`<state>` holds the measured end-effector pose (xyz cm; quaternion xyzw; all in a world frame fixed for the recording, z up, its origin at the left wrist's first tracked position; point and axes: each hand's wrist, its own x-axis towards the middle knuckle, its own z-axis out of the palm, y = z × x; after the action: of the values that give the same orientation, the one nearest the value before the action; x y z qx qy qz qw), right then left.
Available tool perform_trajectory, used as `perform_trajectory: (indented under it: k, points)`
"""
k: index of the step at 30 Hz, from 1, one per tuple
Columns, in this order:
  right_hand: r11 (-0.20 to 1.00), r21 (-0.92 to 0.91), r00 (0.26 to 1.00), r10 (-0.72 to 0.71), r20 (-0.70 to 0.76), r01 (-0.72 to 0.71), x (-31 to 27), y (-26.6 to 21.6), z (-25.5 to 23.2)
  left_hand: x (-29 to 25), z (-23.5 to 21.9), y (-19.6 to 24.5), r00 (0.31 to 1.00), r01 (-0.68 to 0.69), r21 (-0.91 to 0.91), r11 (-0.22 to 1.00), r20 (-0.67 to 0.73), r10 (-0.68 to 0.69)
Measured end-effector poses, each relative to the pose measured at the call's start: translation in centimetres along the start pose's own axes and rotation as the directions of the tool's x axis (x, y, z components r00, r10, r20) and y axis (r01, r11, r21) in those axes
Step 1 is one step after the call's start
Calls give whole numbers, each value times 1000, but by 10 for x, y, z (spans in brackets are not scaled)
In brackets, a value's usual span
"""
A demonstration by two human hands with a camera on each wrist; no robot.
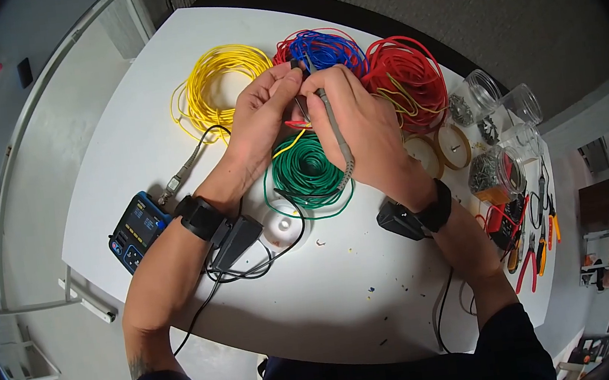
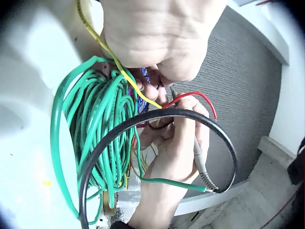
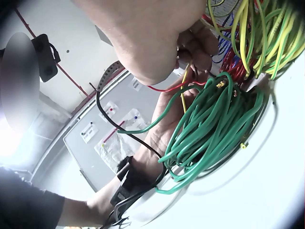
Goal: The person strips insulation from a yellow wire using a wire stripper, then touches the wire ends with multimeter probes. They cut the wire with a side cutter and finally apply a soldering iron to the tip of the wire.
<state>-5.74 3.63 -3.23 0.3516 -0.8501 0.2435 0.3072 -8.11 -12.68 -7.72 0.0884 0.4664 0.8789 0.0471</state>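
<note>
The left hand [image 1: 258,124] pinches a small dark piece [image 1: 295,64] between thumb and fingers above the green wire coil [image 1: 309,165]. Close beside it, the right hand [image 1: 365,127] grips a slim grey pen-like tool [image 1: 334,123], whose cord end points toward the body. A red wire [image 2: 202,95] and a yellow wire [image 2: 116,59] run to the fingers in the left wrist view. Seen from the right wrist, the right hand [image 3: 147,40] covers much of the work, with the left hand [image 3: 164,119] behind it. The exact contact at the fingertips is hidden.
Yellow [image 1: 201,89], blue [image 1: 330,48] and red [image 1: 412,76] wire coils lie at the back. A device with a display [image 1: 142,227] stands left, a white spool [image 1: 282,226] near the middle. Jars [image 1: 494,172], tape rings [image 1: 454,146] and pliers [image 1: 529,266] are at the right.
</note>
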Motion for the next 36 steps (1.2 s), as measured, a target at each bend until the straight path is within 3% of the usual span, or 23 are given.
perform_trajectory:
  k: [36]
  points:
    - [1000, -21, 999, 22, 45, -21, -1, -5, -3, -3, 6, 3, 998, 6, 17, 1000, -55, -5]
